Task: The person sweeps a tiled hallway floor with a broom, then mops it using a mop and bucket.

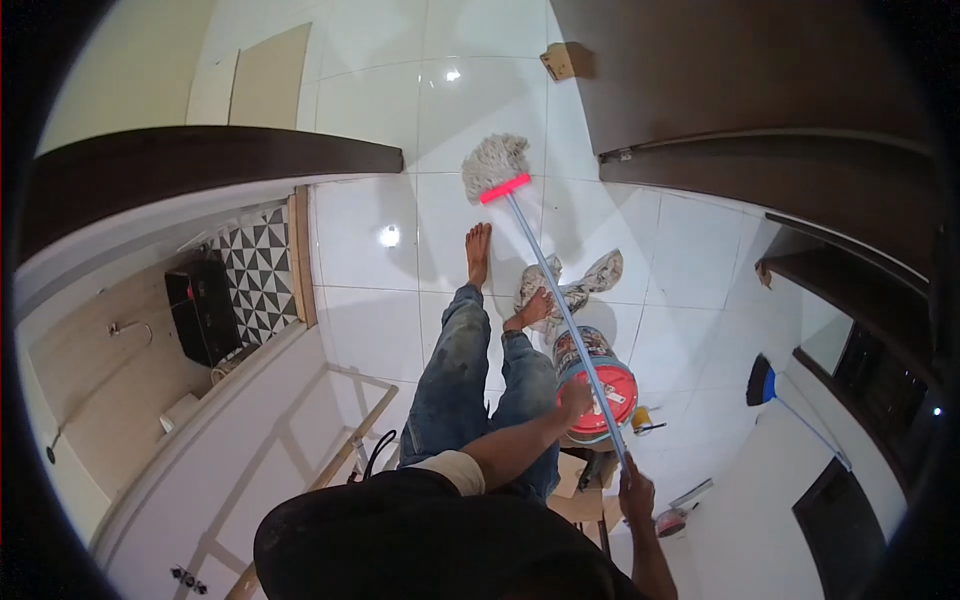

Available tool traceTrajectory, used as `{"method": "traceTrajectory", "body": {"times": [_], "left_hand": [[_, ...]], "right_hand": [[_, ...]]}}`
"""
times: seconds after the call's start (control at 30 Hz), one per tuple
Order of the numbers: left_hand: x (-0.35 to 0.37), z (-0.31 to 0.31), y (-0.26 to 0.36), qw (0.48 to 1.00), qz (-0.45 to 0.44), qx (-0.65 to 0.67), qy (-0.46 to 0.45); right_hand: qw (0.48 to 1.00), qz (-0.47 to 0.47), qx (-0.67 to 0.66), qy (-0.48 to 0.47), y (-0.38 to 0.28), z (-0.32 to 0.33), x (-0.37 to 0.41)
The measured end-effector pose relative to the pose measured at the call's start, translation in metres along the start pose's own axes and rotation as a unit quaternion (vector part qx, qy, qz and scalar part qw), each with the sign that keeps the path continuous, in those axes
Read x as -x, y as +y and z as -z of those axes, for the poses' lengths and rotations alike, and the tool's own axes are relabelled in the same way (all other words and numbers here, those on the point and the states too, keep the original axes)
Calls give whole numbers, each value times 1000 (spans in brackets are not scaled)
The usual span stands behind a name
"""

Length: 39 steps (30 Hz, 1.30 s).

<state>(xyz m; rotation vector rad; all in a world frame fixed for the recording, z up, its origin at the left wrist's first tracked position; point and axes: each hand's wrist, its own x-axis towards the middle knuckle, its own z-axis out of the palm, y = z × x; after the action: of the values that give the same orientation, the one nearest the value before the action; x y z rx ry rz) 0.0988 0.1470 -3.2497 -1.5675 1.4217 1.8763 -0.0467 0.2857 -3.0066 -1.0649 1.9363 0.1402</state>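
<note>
A mop [541,240] with a shaggy off-white head, a pink-red clamp and a long blue-grey handle slants across the view. Its strands lie on the white tiles ahead of my bare feet. My left hand [576,396] is closed at the middle of the handle, above a bucket [615,388] with a red lid; its fingers are partly hidden. Lower down, my right hand [636,490] wraps round the handle near its end. Under my right foot lies a crumpled, stained cloth [592,284].
A small cardboard piece [560,62] lies by the dark door [740,70]. To the left, a doorway opens onto a patterned floor [258,265]. A blue broom [765,382] leans at the right, and a yellow item [641,419] stands beside the bucket.
</note>
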Motion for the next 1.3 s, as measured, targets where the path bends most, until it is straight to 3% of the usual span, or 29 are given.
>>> {"method": "traceTrajectory", "body": {"times": [0.03,0.07,0.13,0.17,0.2,0.23,0.27,0.3,0.37,0.4,0.43,0.5,0.57,0.6,0.63,0.7,0.8,0.83,0.87,0.9,0.93,1.0,1.1,1.2,1.23,1.27,1.3], "left_hand": [[-16,24,-1,915,-203,-340,76],[-37,53,3,928,-204,-298,95],[-73,124,11,988,-91,-10,128],[-91,164,11,982,-76,78,157],[-114,204,3,966,-92,152,189],[-94,261,34,968,-38,129,214],[-71,320,70,966,18,107,235],[-94,357,61,961,31,101,254],[-143,428,42,951,58,89,291],[-160,461,45,943,20,70,326],[-151,484,86,929,29,40,366],[-197,525,90,924,-30,72,375],[-190,517,133,926,-26,91,366],[-188,508,153,928,-21,112,356],[-230,494,113,940,24,168,298],[-206,424,117,953,101,63,280],[-167,265,86,954,108,-21,280],[-144,210,84,957,106,-31,269],[-133,148,59,951,64,-18,303],[-107,101,50,955,92,29,279],[-82,57,42,958,104,54,263],[-32,-32,26,959,129,103,231],[45,-46,70,951,245,188,4],[8,-78,34,973,183,135,49],[29,-38,68,955,128,262,47],[-12,-49,36,967,48,194,156],[-28,-29,27,965,23,181,189]], "right_hand": [[1000,-5,-23,-8,-12,4,-19],[999,-10,-47,-15,-34,10,-43],[996,-40,-77,7,-87,-1,-96],[985,-19,-174,10,-124,-1,-123],[985,-48,-166,-2,-161,-15,-163],[979,21,-194,60,-191,-42,-206],[981,59,-171,68,-252,-24,-245],[974,18,-224,27,-289,-33,-289],[964,132,-201,113,-356,-45,-375],[958,164,-162,168,-390,-39,-407],[948,190,-122,224,-423,-32,-438],[979,136,-117,93,-442,16,-444],[974,132,-181,41,-430,31,-449],[972,158,-121,125,-406,19,-440],[963,155,-182,122,-383,19,-413],[935,148,-302,116,-334,16,-358],[979,0,-203,17,-230,0,-268],[981,43,-166,86,-177,-31,-231],[983,-33,-175,33,-150,-25,-184],[990,-66,-127,-5,-126,-19,-139],[985,-9,-153,74,-92,-35,-97],[983,-17,-165,75,-48,-36,-25],[988,-32,-136,70,-2,-40,35],[985,-43,-156,58,3,-39,28],[982,-46,-175,57,-9,-29,17],[983,-39,-173,57,-23,-21,1],[990,-39,-131,45,-67,-1,-23]]}}
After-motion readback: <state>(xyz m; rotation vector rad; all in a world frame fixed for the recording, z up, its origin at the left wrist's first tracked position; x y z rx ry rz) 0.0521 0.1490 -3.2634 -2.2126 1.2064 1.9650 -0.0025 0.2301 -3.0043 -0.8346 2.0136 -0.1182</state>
